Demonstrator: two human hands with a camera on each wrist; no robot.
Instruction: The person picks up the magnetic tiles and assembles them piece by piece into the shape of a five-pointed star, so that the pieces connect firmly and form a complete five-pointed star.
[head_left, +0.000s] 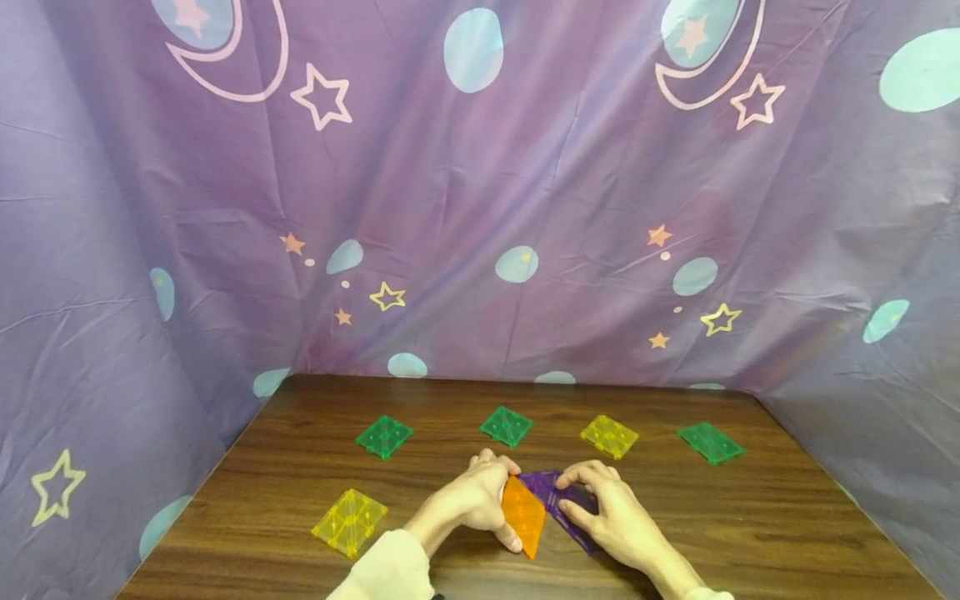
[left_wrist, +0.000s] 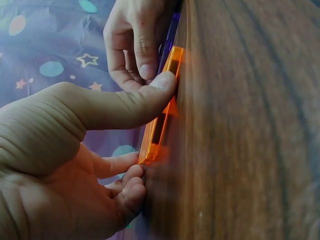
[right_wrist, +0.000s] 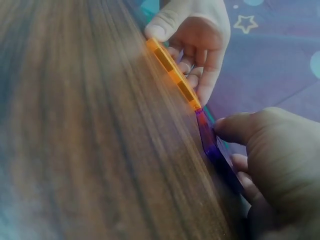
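My left hand [head_left: 477,498] grips an orange translucent magnetic tile [head_left: 523,517] by its edges, thumb at the near side and fingers at the far side. To its right, my right hand [head_left: 613,515] pinches a dark purple magnetic tile [head_left: 546,482], covering part of it. In the right wrist view the purple tile [right_wrist: 209,142] meets the orange tile [right_wrist: 175,72] end to end, close over the tabletop. The left wrist view shows the left thumb [left_wrist: 162,82] on the orange tile's edge, with the right hand [left_wrist: 132,37] just beyond.
Along the back of the wooden table [head_left: 300,467] lie a green tile [head_left: 385,437], another green tile [head_left: 507,426], a yellow tile [head_left: 610,437] and a third green tile [head_left: 712,442]. Another yellow tile [head_left: 350,523] lies left of the left hand. A patterned purple curtain [head_left: 450,208] encloses the table.
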